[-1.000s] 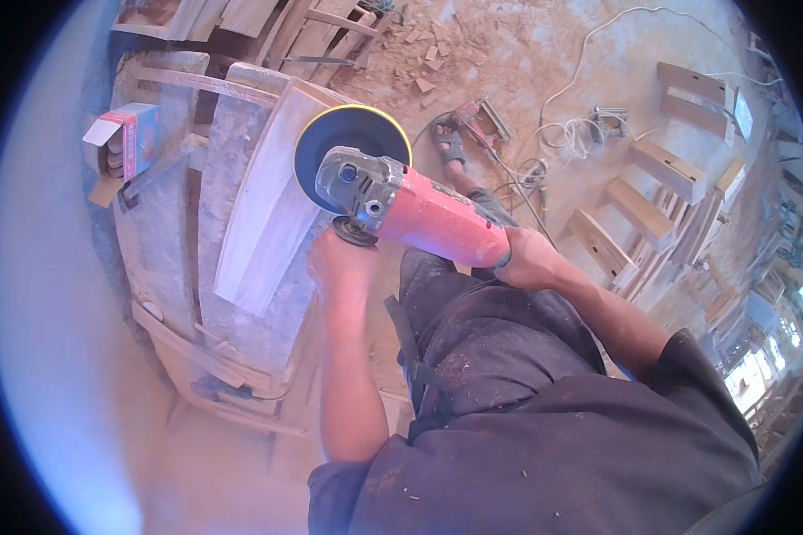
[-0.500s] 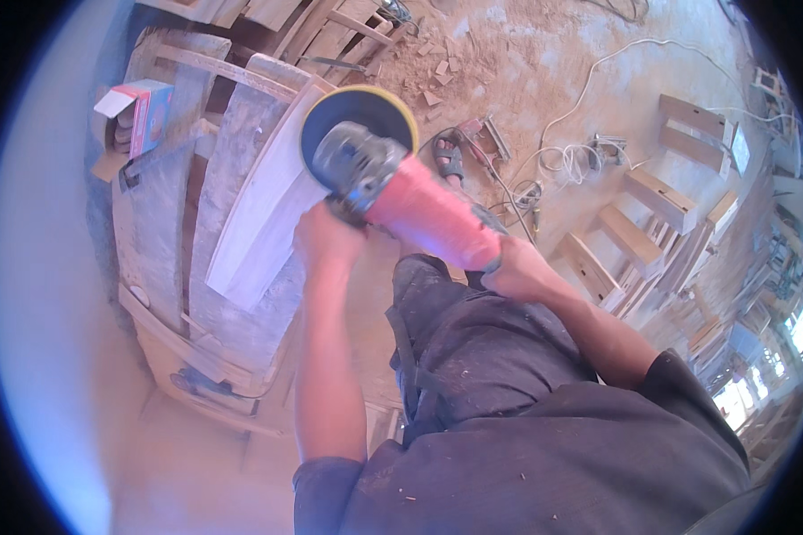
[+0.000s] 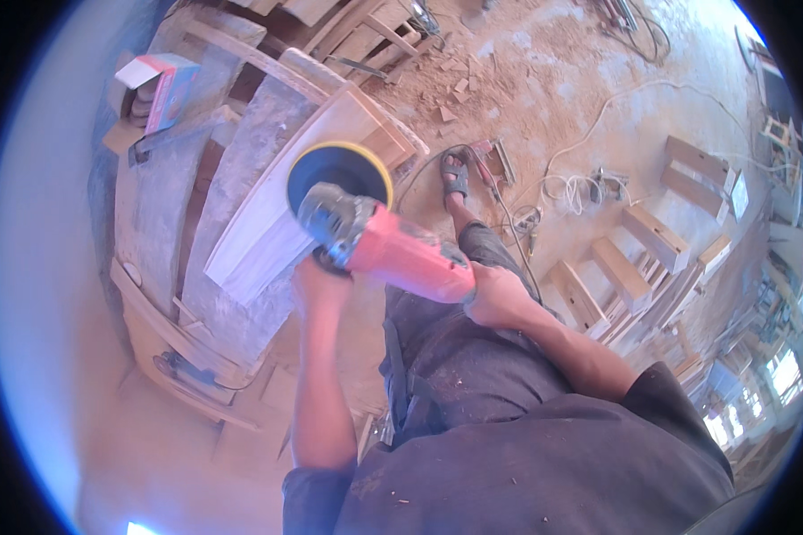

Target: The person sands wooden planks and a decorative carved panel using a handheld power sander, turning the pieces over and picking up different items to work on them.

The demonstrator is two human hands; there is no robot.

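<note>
Basically, red-and-blue cardboard box (image 3: 177, 96) far L, contents unclear; pale wooden plank (image 3: 257, 236) partly hidden under yellow-rimmed black disc (image 3: 335, 168), contact unclear; L hand (image 3: 321, 290) wrapped round red-and-black power sander (image 3: 406, 259) up front, handle mostly hidden; R hand (image 3: 498, 296) clasps its rear, some fingers hidden.

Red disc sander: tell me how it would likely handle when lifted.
The red disc sander is probably heavy for its size, since both the left hand and right hand support it. It may feel front-heavy: the metal-looking gear head and broad black disc sit at one end.
</note>
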